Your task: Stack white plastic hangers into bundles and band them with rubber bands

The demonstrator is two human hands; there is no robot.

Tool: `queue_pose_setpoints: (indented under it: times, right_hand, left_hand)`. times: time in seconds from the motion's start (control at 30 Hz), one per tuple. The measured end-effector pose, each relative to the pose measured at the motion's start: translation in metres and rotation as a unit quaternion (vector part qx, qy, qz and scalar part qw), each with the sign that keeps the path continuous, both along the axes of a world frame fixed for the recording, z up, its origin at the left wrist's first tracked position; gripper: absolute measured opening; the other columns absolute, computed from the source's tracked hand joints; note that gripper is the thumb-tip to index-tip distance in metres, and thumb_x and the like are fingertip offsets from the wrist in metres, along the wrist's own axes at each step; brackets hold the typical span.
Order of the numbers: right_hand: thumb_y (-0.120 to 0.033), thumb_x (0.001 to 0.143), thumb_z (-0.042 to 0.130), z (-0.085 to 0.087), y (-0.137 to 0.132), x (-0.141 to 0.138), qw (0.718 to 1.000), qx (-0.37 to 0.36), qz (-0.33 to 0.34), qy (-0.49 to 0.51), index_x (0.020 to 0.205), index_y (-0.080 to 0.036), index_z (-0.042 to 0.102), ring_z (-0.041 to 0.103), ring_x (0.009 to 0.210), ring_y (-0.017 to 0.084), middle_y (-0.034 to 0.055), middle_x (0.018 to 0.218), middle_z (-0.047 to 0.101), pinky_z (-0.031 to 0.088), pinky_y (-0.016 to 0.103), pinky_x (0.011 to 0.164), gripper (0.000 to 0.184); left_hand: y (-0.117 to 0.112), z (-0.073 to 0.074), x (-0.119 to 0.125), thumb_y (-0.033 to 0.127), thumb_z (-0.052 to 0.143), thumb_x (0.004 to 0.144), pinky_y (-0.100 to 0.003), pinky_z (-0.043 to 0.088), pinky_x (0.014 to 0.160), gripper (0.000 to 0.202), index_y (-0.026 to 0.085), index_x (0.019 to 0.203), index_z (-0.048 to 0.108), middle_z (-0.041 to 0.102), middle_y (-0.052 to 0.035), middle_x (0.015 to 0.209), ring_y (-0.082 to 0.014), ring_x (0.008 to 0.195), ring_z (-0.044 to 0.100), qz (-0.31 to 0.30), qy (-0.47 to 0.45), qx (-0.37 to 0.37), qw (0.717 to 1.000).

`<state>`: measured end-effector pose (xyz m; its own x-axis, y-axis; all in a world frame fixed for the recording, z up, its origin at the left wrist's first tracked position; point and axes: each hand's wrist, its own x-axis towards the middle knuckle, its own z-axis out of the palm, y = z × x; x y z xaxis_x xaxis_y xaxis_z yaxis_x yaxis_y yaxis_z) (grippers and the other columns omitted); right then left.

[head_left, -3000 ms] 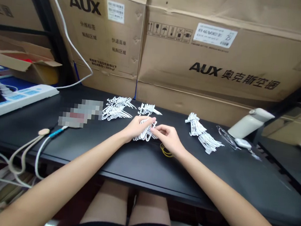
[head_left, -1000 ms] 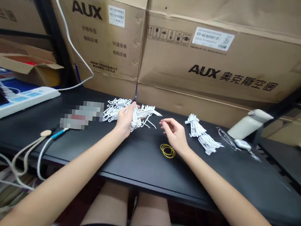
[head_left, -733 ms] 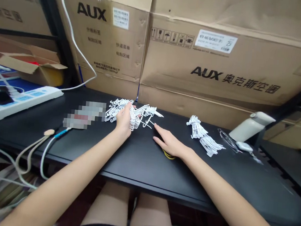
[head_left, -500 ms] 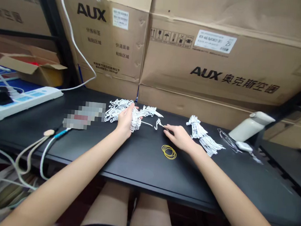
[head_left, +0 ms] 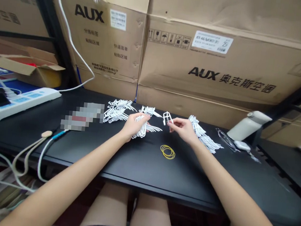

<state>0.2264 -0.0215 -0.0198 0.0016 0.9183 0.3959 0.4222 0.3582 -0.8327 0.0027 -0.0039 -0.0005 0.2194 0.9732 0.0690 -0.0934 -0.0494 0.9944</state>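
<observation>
Left hand (head_left: 132, 125) curls closed round a white bundle (head_left: 141, 131); right hand (head_left: 184, 129), pinched nearly closed, grips a white piece (head_left: 167, 118); aligning the two should prevent snags.

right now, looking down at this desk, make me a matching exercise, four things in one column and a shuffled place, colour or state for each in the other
1. left hand
2. right hand
3. loose bands
4. bottle

A. pinching a small white wire piece
B. off-white, toward the right end of the desk
C. gripping a bunch of white wires
D. yellow, lying flat

Pairs: 1-C, 2-A, 3-D, 4-B
</observation>
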Motion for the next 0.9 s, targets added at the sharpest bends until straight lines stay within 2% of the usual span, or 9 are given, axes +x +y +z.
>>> queue_pose_setpoints:
  times: [0.1, 0.17, 0.27, 0.4, 0.57, 0.77, 0.9]
  right_hand:
    - [-0.04, 0.068, 0.07, 0.015, -0.005, 0.001, 0.996, -0.064, 0.063, 0.014, 0.074, -0.016, 0.068, 0.06, 0.056, 0.015, 0.0011, 0.06, 0.063, 0.052, 0.032, 0.061, 0.025]
    - [-0.039, 0.065, 0.073, 0.021, -0.007, 0.005, 0.992, -0.102, 0.073, -0.003, 0.073, -0.015, 0.069, 0.06, 0.055, 0.015, 0.001, 0.058, 0.064, 0.051, 0.031, 0.062, 0.025]
    - [-0.037, 0.064, 0.074, 0.025, -0.009, 0.011, 0.986, -0.14, 0.087, -0.021, 0.072, -0.015, 0.07, 0.059, 0.055, 0.014, 0.0011, 0.058, 0.064, 0.05, 0.029, 0.061, 0.024]
    - [-0.039, 0.062, 0.075, 0.028, -0.012, 0.011, 0.966, -0.192, 0.166, -0.041, 0.07, -0.015, 0.071, 0.06, 0.057, 0.014, 0.0015, 0.062, 0.065, 0.051, 0.029, 0.061, 0.025]
    - [-0.038, 0.061, 0.076, 0.033, -0.017, 0.006, 0.956, -0.204, 0.209, -0.034, 0.068, -0.014, 0.07, 0.059, 0.057, 0.013, 0.0012, 0.063, 0.065, 0.051, 0.029, 0.062, 0.025]
    - [-0.036, 0.063, 0.075, 0.032, -0.021, -0.005, 0.955, -0.199, 0.217, -0.021, 0.072, -0.014, 0.072, 0.059, 0.055, 0.012, 0.0011, 0.063, 0.065, 0.05, 0.028, 0.06, 0.024]
    - [-0.034, 0.065, 0.075, 0.032, -0.02, -0.004, 0.956, -0.196, 0.217, -0.02, 0.072, -0.014, 0.072, 0.057, 0.056, 0.011, 0.0006, 0.064, 0.065, 0.049, 0.027, 0.059, 0.021]
  left_hand:
    - [0.0, -0.002, 0.0, 0.037, 0.067, 0.072, -0.031, 0.054, 0.05, 0.025, 0.013, 0.082, 0.064, 0.065, -0.0035, 0.064, -0.0163, 0.05, 0.062, -0.012, 0.011, 0.017, 1.0]
    - [0.0, -0.003, 0.001, 0.037, 0.067, 0.072, -0.031, 0.054, 0.049, 0.025, 0.013, 0.081, 0.064, 0.065, -0.0033, 0.064, -0.0162, 0.05, 0.061, -0.026, 0.022, 0.024, 0.999]
    - [-0.003, -0.003, 0.001, 0.037, 0.066, 0.073, -0.03, 0.054, 0.049, 0.024, 0.013, 0.079, 0.064, 0.064, -0.0031, 0.063, -0.0162, 0.051, 0.061, -0.055, 0.034, 0.039, 0.997]
    - [-0.004, -0.002, 0.002, 0.039, 0.064, 0.075, -0.03, 0.054, 0.051, 0.025, 0.015, 0.077, 0.063, 0.064, -0.0028, 0.062, -0.0166, 0.054, 0.062, -0.075, 0.039, 0.048, 0.995]
    - [-0.003, -0.002, 0.002, 0.037, 0.063, 0.075, -0.031, 0.054, 0.051, 0.023, 0.014, 0.078, 0.063, 0.064, -0.003, 0.061, -0.017, 0.054, 0.062, -0.07, 0.043, 0.054, 0.995]
    - [-0.004, -0.003, 0.002, 0.04, 0.062, 0.076, -0.029, 0.053, 0.05, 0.026, 0.015, 0.077, 0.062, 0.064, -0.0023, 0.063, -0.0158, 0.053, 0.06, -0.078, 0.053, 0.079, 0.992]
    - [-0.004, -0.002, 0.002, 0.039, 0.064, 0.075, -0.028, 0.052, 0.049, 0.025, 0.014, 0.077, 0.062, 0.062, -0.0023, 0.062, -0.0145, 0.053, 0.058, -0.071, 0.051, 0.068, 0.994]
